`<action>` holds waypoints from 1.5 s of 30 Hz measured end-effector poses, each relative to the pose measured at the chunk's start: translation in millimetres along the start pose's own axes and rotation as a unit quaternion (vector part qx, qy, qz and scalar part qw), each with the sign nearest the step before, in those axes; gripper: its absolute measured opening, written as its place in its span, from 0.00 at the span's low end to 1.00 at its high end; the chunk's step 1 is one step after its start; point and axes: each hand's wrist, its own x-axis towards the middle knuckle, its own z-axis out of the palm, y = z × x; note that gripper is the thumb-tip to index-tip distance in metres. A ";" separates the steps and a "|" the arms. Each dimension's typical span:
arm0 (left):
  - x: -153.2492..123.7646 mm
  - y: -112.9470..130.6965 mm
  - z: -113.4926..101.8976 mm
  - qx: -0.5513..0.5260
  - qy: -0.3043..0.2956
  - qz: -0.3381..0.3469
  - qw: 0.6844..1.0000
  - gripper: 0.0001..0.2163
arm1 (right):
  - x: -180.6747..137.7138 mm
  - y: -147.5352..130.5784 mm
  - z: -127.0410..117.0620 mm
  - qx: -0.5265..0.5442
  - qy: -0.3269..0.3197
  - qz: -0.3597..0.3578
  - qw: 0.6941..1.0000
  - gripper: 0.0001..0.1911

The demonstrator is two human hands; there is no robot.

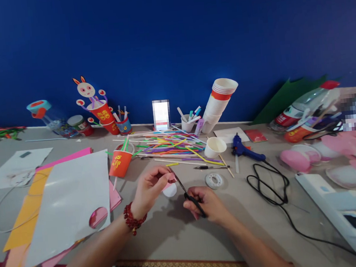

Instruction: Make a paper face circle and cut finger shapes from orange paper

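Observation:
My left hand (151, 190), with a beaded bracelet at the wrist, pinches a small piece of pink paper (171, 177). Black-handled scissors (195, 202) are gripped in my right hand (207, 205). Their blades point up and left and meet the pink paper at my left fingertips; whether the blades are apart I cannot tell. Just below my left fingers a white paper disc (170, 190) lies on the table, with a bit of pink beside it. A tape roll (214, 181) rests to the right, beyond my right hand.
Colourful sticks (169, 144) lie in a pile behind my hands. Left are paper sheets (68, 201) and a red cup (120, 163). To the right are a white cup (215, 147), a blue glue gun (244, 149) with its black cord, and a power strip (328, 207). Stacked cups (219, 105) lean at the back.

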 end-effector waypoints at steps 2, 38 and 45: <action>0.0 0.0 0.1 -0.001 0.002 -0.001 1.000 0.06 | 0.3 0.4 -0.2 -0.006 0.000 0.001 1.000 0.31; 2.1 6.9 -0.2 0.071 0.003 0.028 0.997 0.09 | 0.3 3.4 -2.7 -0.049 0.017 -0.012 0.999 0.30; 3.2 5.7 -1.8 0.069 0.004 0.015 0.997 0.08 | 3.0 4.8 -5.2 -0.044 0.042 -0.021 0.998 0.29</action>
